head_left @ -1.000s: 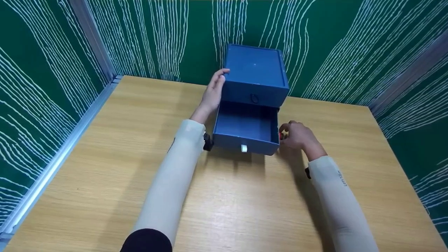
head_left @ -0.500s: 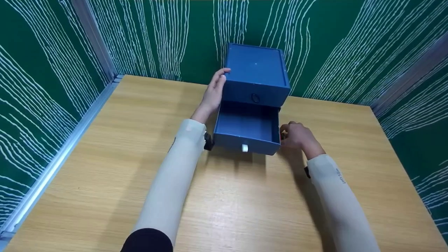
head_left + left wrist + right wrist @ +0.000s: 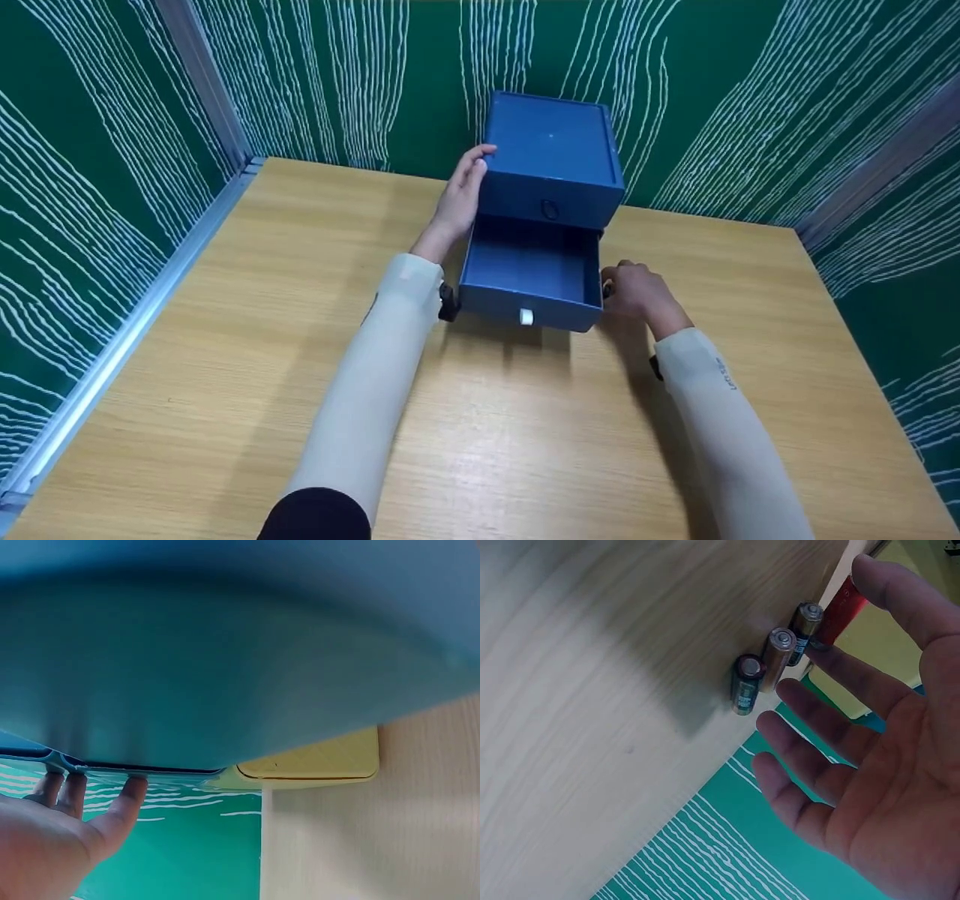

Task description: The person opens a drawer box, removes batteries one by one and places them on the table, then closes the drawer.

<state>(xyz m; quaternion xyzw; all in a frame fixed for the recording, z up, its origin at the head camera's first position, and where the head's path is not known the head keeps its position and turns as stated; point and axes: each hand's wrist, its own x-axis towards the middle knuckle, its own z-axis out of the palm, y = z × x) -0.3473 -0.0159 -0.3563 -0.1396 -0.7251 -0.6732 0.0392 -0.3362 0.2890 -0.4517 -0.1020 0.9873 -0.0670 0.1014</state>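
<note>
1. The wooden table carries the blue drawer unit, which is the reference for all positions below.
2. The lower drawer is pulled out from the front of the drawer unit, toward me.
3. My left hand lies along the left side of the drawer unit, fingers extended, fingertips touching its upper left edge. It appears to steady the unit.
4. My right hand is to the right of the drawer unit, just beside the open drawer. Thumb and index are set narrow, at opposite ends of the red battery, apparently pinching it; how firmly, I cannot tell. The other three fingers are spread, with nothing in them.
5. Governing relation: the red battery is right of the drawer unit, its long axis running from thumb tip to index tip. My right hand is the nearer one. I judge the drawer's right wall to be the nearest obstacle to these fingers.
6. Three other batteries form a row near my fingertips, also right of the drawer unit, axes roughly parallel. Whether they stand or lie, I cannot tell.
</note>
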